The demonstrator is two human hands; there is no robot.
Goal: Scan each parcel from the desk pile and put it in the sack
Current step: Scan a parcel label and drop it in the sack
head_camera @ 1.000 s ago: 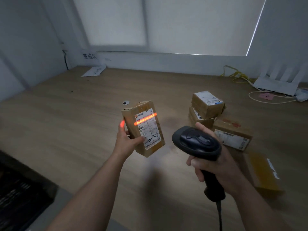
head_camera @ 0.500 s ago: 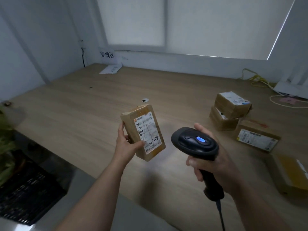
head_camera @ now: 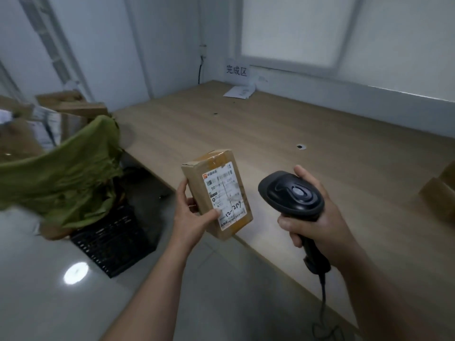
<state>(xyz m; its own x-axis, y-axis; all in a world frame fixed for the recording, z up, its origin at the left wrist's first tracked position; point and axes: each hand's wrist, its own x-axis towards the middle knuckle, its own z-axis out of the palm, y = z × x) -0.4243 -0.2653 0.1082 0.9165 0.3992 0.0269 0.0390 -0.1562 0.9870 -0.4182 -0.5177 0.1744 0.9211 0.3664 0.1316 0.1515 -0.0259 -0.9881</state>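
Where the near edge of the pale wooden desk (head_camera: 270, 134) meets the grey tiled floor (head_camera: 37, 291), we see the left hand (head_camera: 190, 215) holding a small brown cardboard parcel (head_camera: 216, 193) in the air just above that edge. The parcel stands on end, slightly tilted, with its white shipping label facing us. The left fingers (head_camera: 182, 190) curl behind the parcel's left side, while the thumb presses on the label's lower left corner.

To the right of the parcel, and apart from it, the right hand (head_camera: 317, 217) is raised over the desk near the same edge. Its fingers (head_camera: 290, 222) wrap closely round the handle of a black handheld barcode scanner (head_camera: 290, 193). A black cable (head_camera: 322, 296) hangs from the handle's base.

Beyond the desk's left edge we note the crumpled green fabric sack (head_camera: 66, 173), which drapes above a black slotted plastic crate (head_camera: 113, 242) on the floor. The parcel is well apart from the sack.

At the desk's right edge, further brown cardboard parcels (head_camera: 440, 193) are cut off by the frame. At the far left corner of the desk lies a white sheet of paper (head_camera: 238, 91), beneath a white wall sign (head_camera: 236, 70) with printed characters.
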